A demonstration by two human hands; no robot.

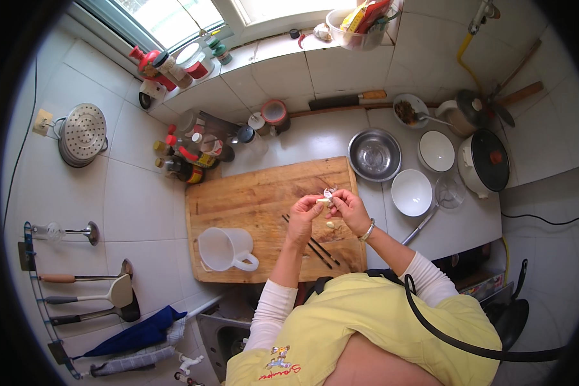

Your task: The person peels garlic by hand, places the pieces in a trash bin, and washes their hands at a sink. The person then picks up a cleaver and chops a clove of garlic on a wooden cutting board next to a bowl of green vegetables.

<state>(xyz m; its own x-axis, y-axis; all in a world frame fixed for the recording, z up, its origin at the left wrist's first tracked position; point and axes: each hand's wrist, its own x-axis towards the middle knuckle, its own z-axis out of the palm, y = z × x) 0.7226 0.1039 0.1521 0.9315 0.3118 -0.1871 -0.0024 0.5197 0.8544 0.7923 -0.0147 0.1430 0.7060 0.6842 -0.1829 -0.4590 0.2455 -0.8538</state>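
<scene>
Over the right part of a wooden cutting board (pixel 251 193), my two hands meet at the fingertips. My left hand (pixel 303 217) pinches a pale garlic clove (pixel 323 200). Against it, the fingers of my right hand (pixel 348 207) grip whitish, papery garlic skin (pixel 327 193). Loose skins (pixel 334 189) seem to lie on the board just behind the hands. A separate garlic clove (pixel 330 225) rests on the wood below my right hand. Two dark chopsticks (pixel 322 251) lie slantwise on the board, partly hidden by my left forearm. A translucent plastic jug (pixel 224 248) stands at the board's left.
Right of the board are a steel bowl (pixel 375 154), two white bowls (pixel 411 193) (pixel 436 151), a strainer (pixel 448 192) and a lidded pot (pixel 485 161). Sauce bottles (pixel 186 166) crowd the back left corner. A cleaver (pixel 340 101) lies along the wall. The sink (pixel 222 342) is below left.
</scene>
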